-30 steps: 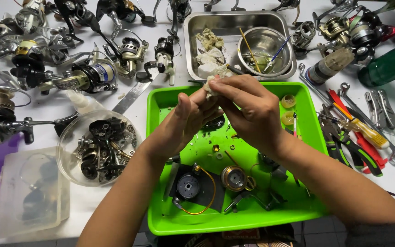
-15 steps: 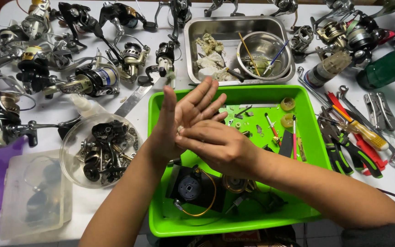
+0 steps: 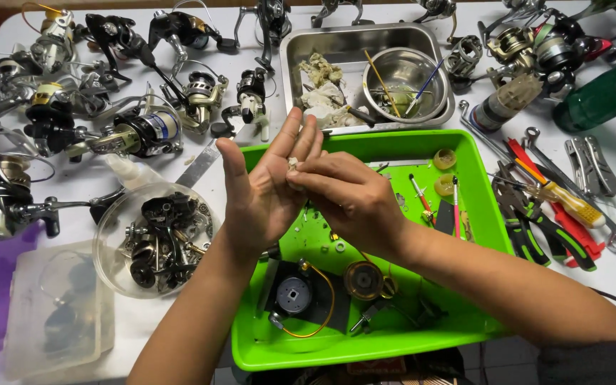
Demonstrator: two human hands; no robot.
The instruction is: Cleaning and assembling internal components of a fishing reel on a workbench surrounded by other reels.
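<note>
The left hand [image 3: 265,196] stands upright over the green tray [image 3: 490,214], palm turned toward 3 o'clock, fingers spread and released, the thumb out at 10 o'clock. The right hand [image 3: 347,192] comes in from 4 o'clock and presses its fingertips against that open palm. Between the 2 hands, just below the base of the left fingers, sits a small pale part [image 3: 292,163]; the right fingers are clenched on it in a pinch while it touches the left palm. The part is too small to tell its long axis or what exactly it is.

The relation that matters: the part lies at the tip of the right fingers, toward 10 o'clock from the right wrist, and flat against the left palm, so both hands touch it, but only the right one grips it. The left hand merely backs it.

Below the hands, in the tray at 6 o'clock, lie a dark reel body [image 3: 295,294] with an orange wire loop and a brass-coloured spool [image 3: 363,279]. Small screws and washers dot the tray floor beside them. At 12 o'clock a steel pan [image 3: 301,53] holds rags and a steel bowl [image 3: 406,89] with brushes. At 9 o'clock a clear bowl [image 3: 108,242] is full of dark reel parts, and fishing reels [image 3: 137,132] crowd the desk [image 3: 194,314] beyond it. At 3 o'clock pliers [image 3: 536,232] and wrenches lie in a row.
</note>
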